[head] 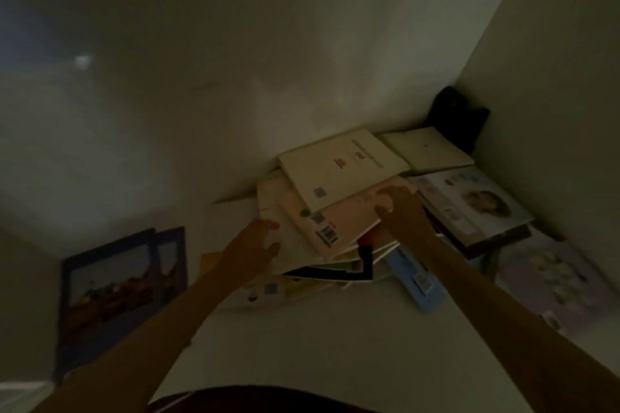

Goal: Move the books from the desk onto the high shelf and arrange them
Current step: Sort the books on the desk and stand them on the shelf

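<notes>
A loose pile of books lies on the dim white shelf (335,345). A cream book (339,168) tops the pile, with a pink book (335,225) under it and paler books below. My right hand (399,208) grips the pink book's right edge, thumb on the near side. Against the pile's left edge, at a pale book (271,198), my left hand (258,241) lies with its fingers spread. A blue book (419,282) sticks out from under the pile toward me.
A pale green book (426,147) and a portrait-cover book (476,201) lie to the right near the side wall. A dark object (456,114) fills the back corner. Two dark blue books (117,282) lean at the left. A lavender book (557,282) lies far right.
</notes>
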